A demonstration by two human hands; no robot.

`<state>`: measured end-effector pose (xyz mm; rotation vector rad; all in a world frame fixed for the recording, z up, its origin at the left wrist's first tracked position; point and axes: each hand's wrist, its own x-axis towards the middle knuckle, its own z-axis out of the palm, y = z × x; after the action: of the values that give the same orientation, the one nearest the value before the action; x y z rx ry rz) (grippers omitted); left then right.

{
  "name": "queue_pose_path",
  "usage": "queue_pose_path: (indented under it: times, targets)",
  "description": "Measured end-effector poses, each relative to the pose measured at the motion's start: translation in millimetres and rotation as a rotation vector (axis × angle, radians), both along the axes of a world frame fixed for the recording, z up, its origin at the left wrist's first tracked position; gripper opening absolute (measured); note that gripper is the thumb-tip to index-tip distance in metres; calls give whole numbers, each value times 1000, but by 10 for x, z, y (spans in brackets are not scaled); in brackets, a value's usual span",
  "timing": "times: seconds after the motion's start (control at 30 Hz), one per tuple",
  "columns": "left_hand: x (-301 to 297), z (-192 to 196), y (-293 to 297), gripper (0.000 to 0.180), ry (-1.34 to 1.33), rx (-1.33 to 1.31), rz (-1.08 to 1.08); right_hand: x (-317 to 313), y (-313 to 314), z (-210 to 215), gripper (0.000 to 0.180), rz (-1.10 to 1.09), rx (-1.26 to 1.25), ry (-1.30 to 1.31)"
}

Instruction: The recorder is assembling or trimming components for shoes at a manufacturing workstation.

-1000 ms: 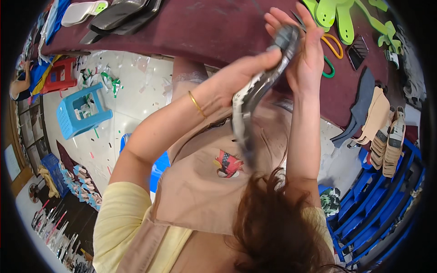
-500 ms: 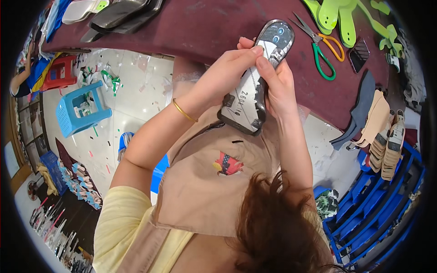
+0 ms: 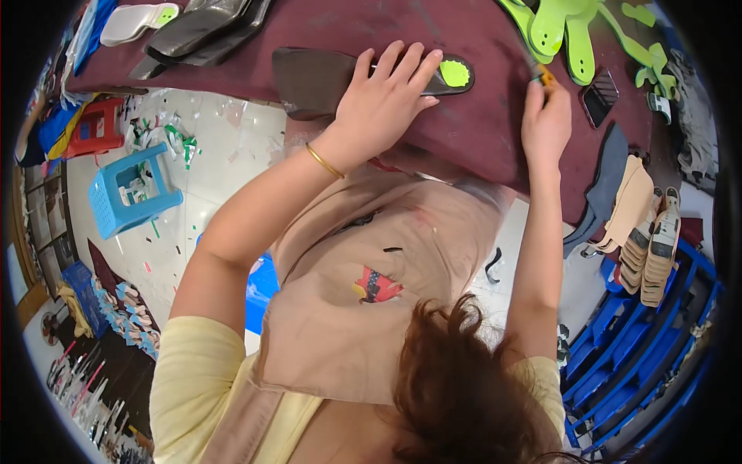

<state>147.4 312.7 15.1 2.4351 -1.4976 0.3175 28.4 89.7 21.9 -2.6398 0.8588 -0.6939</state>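
My left hand (image 3: 389, 104) lies with fingers spread over a dark insole (image 3: 309, 81) on the maroon-covered table. A bright green patch (image 3: 454, 73) shows at the insole's rounded end, beyond my fingertips. The insole's middle is hidden under the hand. At the right, my right hand (image 3: 546, 120) is closed around the scissors (image 3: 546, 76). Only a bit of their orange handle and a blurred blade show; the rest is covered by the fingers. Lime-green sole-shaped pieces (image 3: 580, 50) lie just beyond that hand, and a phone (image 3: 600, 97) is to its right.
Dark curved pieces (image 3: 205, 39) and a white insole (image 3: 137, 23) sit at the table's far left. Stacked beige insoles (image 3: 657, 247) stand by a blue rack (image 3: 626, 348) at right. A blue stool (image 3: 135, 189) and a red stool (image 3: 97, 131) are on the scrap-strewn floor.
Both hands have let go of the black-edged insole with the pale underside. My left hand now rests on a dark insole on the table; my right hand has moved right and taken the scissors.
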Motion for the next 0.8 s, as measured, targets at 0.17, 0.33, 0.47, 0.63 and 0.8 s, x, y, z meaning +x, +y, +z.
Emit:
queue_pose_path:
  times: [0.17,0.33,0.47,0.63,0.8]
  targets:
    - [57,22,-8,55,19,30,-17,441,488,276,40,137,1009,-602]
    - [52,31,19,55,21,19,-23,510,587,253,41,133,1029,-617]
    - [172,267,90,52,91,-46,-85,499,596,231,42,212,868,-515]
    - [568,706,832,61,475,-281,380,687,693,335,42,160,983,-520]
    - [611,271,899,55,1344,-581,335,971,1520,187,39,383,1403,-649]
